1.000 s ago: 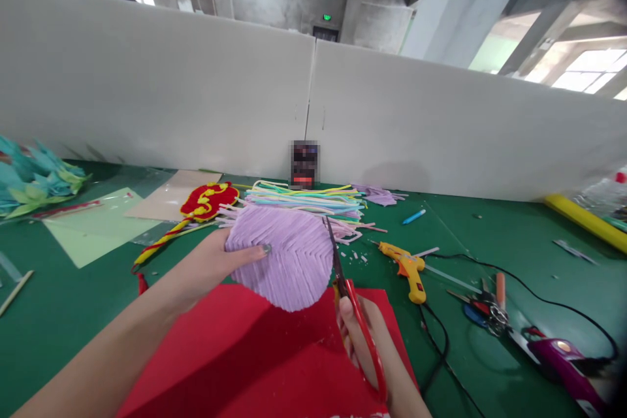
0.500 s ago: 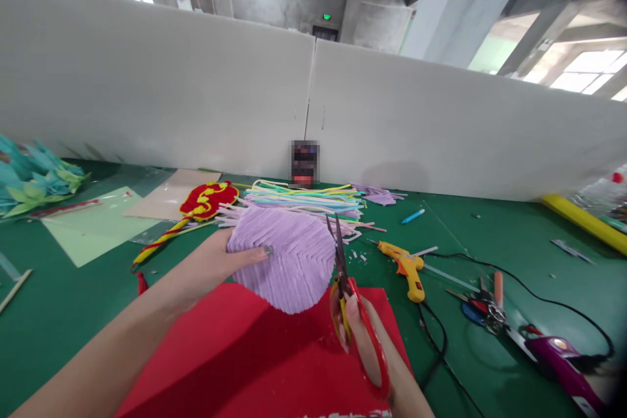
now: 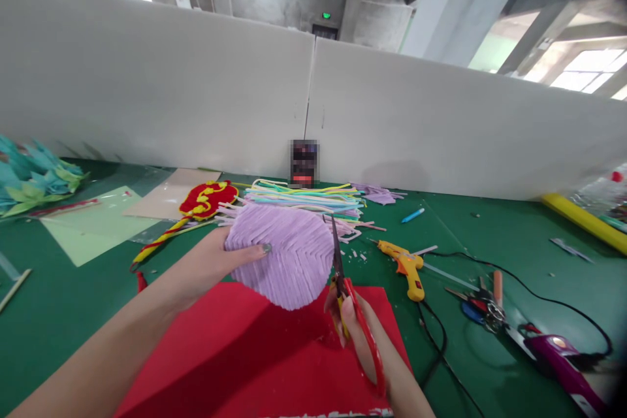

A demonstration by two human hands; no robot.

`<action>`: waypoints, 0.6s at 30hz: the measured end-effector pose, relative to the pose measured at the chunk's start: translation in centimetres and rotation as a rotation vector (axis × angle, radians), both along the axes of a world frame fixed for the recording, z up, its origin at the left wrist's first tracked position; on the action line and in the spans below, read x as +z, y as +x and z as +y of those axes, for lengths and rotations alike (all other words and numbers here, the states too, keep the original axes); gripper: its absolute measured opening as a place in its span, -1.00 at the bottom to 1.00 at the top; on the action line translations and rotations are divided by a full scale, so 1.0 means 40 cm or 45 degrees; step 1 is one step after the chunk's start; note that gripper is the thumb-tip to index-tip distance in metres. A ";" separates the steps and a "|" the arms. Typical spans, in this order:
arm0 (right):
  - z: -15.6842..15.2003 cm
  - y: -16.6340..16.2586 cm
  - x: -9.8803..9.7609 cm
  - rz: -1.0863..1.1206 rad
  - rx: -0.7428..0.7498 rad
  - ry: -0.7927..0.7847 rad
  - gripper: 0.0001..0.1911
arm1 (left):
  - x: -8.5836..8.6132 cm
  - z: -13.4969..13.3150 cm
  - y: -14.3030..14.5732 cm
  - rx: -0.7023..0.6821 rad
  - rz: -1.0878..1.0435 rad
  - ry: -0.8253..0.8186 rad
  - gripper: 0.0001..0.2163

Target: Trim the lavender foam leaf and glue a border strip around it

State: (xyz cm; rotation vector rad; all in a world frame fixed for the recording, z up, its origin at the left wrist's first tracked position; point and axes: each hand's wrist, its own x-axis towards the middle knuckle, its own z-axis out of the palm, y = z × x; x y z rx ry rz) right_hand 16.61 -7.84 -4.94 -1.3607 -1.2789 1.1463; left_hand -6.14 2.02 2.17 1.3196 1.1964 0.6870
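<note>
My left hand (image 3: 215, 264) grips a rounded purple pad made of pipe cleaners (image 3: 284, 255), thumb on its face, held above a red sheet (image 3: 235, 359). Loose purple ends stick out along its top edge. My right hand (image 3: 360, 333) is closed in the handles of red scissors (image 3: 350, 307). Their blades point up along the pad's right edge and are nearly closed.
Behind lie a pile of pastel pipe cleaners (image 3: 304, 199), a red and yellow ornament (image 3: 208, 199) and pale sheets (image 3: 98, 228). To the right are an orange glue gun (image 3: 406, 264), a black cable (image 3: 490, 268), pliers (image 3: 482, 310), a purple tool (image 3: 563, 356) and a yellow roll (image 3: 585, 222). A white partition (image 3: 196, 91) backs the green table.
The scissor blades opened half a second ago and have closed again along the pad's right edge. My right hand shifted slightly up and left. The pad stayed in place.
</note>
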 end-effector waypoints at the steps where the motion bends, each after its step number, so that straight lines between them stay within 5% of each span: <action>1: 0.001 0.001 0.000 -0.006 0.007 0.004 -0.45 | 0.000 0.000 0.000 -0.002 -0.001 0.001 -0.66; 18: -0.007 -0.016 0.028 0.052 -0.114 -0.171 -0.41 | -0.006 0.003 0.003 -0.034 0.071 0.017 -0.71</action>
